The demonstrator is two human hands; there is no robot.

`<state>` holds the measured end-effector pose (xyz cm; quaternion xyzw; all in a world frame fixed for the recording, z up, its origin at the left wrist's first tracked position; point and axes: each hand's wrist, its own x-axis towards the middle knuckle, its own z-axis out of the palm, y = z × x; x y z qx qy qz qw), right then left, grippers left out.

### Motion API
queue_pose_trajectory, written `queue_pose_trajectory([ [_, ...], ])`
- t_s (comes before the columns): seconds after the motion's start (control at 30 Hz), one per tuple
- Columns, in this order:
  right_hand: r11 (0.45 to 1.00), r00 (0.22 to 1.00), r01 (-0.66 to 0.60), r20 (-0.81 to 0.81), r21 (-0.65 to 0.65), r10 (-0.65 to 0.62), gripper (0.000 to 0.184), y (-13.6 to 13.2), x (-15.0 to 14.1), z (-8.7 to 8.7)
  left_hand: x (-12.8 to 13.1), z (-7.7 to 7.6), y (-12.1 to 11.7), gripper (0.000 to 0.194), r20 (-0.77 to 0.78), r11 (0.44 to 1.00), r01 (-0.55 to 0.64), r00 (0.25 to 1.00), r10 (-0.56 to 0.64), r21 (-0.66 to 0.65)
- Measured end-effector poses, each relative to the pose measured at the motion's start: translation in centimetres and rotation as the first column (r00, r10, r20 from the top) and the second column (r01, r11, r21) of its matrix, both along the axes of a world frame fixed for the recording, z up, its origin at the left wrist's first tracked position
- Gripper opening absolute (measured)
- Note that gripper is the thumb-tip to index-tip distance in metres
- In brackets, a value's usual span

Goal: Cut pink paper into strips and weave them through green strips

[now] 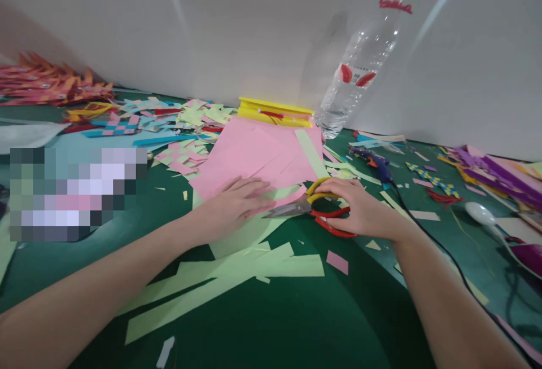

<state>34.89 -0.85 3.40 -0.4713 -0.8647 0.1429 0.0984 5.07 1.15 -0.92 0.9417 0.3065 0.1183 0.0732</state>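
My left hand (239,205) lies flat with fingers stretched over pink paper (258,146) and a pale green sheet (237,239) beneath it. My right hand (355,208) grips scissors (328,216) with yellow and red handles. Their blades point left, low over the green sheet, beside a narrow pink strip (290,195) whose right end curls up close to the blades. Whether the blades are cutting the strip I cannot tell. Several pale green strips (254,264) lie in front of my left hand, crossing one another.
A plastic bottle (359,64) leans against the pale wall. Behind the pink paper sits a yellow folder-like piece (249,110). A glue gun (375,163) with a black cord lies right, near a white spoon (483,214). Woven strips and scraps (182,157) cover the back left.
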Motion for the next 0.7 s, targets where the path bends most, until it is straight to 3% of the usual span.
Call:
queue_pose_trajectory([
  [0.2,1.0,1.0,-0.019,0.004,-0.02,0.019,0.041,0.1,-0.2,-0.1,-1.0,0.2,0.6,0.04,-0.003,0.996,0.075,0.997,-0.075,-0.038],
  [0.4,1.0,1.0,0.001,0.004,-0.024,-0.001,0.044,0.0,-0.5,-0.5,-1.2,-0.1,0.8,0.047,-0.074,0.989,0.132,0.989,-0.128,0.064],
  [0.7,0.999,1.0,-0.024,-0.013,-0.031,0.024,0.044,0.1,-0.6,-0.5,-1.3,-0.3,0.8,0.048,-0.1,0.988,0.127,0.988,-0.117,0.092],
])
